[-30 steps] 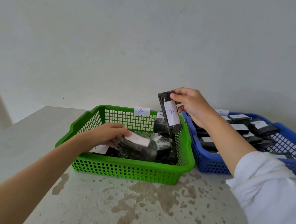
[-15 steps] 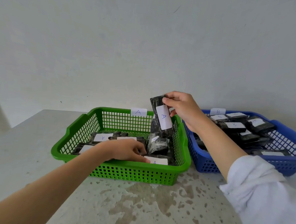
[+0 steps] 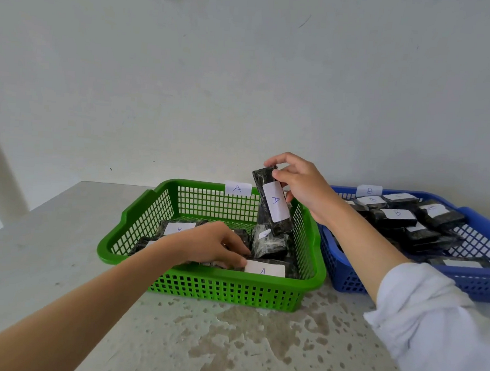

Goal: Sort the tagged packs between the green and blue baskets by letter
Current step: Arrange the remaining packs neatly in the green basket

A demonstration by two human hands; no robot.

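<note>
A green basket (image 3: pixel 211 289) tagged A stands at the centre of the table and holds several black packs with white A tags. My right hand (image 3: pixel 301 186) pinches the top of one black pack tagged A (image 3: pixel 273 201), held upright and tilted over the basket's right inner side. My left hand (image 3: pixel 214 246) reaches into the basket, fingers resting on a flat pack tagged A (image 3: pixel 267 268) by the front wall. To the right, the blue basket (image 3: pixel 344 274) tagged B holds several black packs with B tags.
The table (image 3: pixel 61 260) is pale stone with brown stains in front of the baskets. A white wall rises just behind both baskets. The baskets stand close side by side. My white sleeve (image 3: pixel 441 326) fills the lower right.
My left hand laid its pack down flat at the front of the green basket and stays on it. My right hand lowered its upright A pack slightly into the green basket.
</note>
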